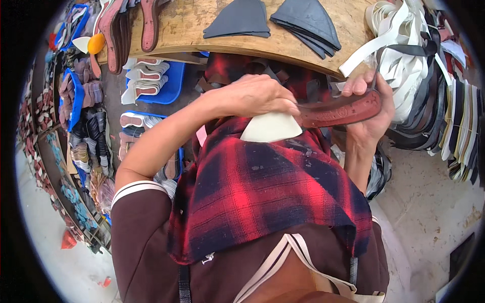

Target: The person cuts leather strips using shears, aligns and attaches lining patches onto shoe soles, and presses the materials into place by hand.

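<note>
A reddish-brown insole [336, 112], shaped like a shoe sole, is held across my lap, just below the table's front edge. My right hand [373, 106] grips its rounded right end, with thumb and fingers wrapped round the rim. My left hand [260, 96] is closed at its other end, fingers bent down and pressed together. From under those fingers a cream-white, fan-shaped piece [273, 127] sticks out over the plaid apron [252, 187]. Whether that piece is fixed to the insole is hidden by my left hand.
Two stacks of dark grey fan-shaped pieces [240, 20] lie on the wooden table [187, 30]. Reddish-brown insoles [113, 38] overhang its left edge. Blue trays [174, 83] of insoles stand below left. White straps [399, 25] and bundled strips [462, 126] hang at the right.
</note>
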`<control>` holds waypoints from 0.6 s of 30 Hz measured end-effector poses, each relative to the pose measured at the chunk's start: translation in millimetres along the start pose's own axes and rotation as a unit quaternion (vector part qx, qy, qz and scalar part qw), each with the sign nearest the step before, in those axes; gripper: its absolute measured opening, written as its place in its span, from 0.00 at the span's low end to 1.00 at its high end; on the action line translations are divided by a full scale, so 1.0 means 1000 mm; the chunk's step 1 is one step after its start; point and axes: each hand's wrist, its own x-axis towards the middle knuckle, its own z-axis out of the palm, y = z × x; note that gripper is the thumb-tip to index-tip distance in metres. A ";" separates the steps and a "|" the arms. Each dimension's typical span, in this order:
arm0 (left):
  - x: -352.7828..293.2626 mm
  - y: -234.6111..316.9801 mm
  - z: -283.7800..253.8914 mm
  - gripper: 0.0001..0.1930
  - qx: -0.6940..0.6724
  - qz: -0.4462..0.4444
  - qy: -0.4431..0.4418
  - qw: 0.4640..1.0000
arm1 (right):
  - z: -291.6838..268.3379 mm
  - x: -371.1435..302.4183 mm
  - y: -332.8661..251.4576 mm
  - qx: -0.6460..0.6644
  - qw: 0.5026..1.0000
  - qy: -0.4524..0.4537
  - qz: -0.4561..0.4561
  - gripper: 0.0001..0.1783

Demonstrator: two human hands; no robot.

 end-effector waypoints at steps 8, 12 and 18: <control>-0.027 -0.004 0.021 0.28 -0.380 -0.212 -0.013 0.900 | 0.011 0.001 0.000 -0.013 0.999 -0.028 0.011 0.17; -0.038 -0.015 0.024 0.27 -0.363 -0.135 -0.018 0.922 | 0.001 0.011 0.002 -0.029 0.999 0.006 0.018 0.15; -0.047 -0.017 0.003 0.26 -0.395 -0.139 -0.127 0.899 | 0.008 0.015 0.000 -0.045 0.999 -0.030 0.006 0.14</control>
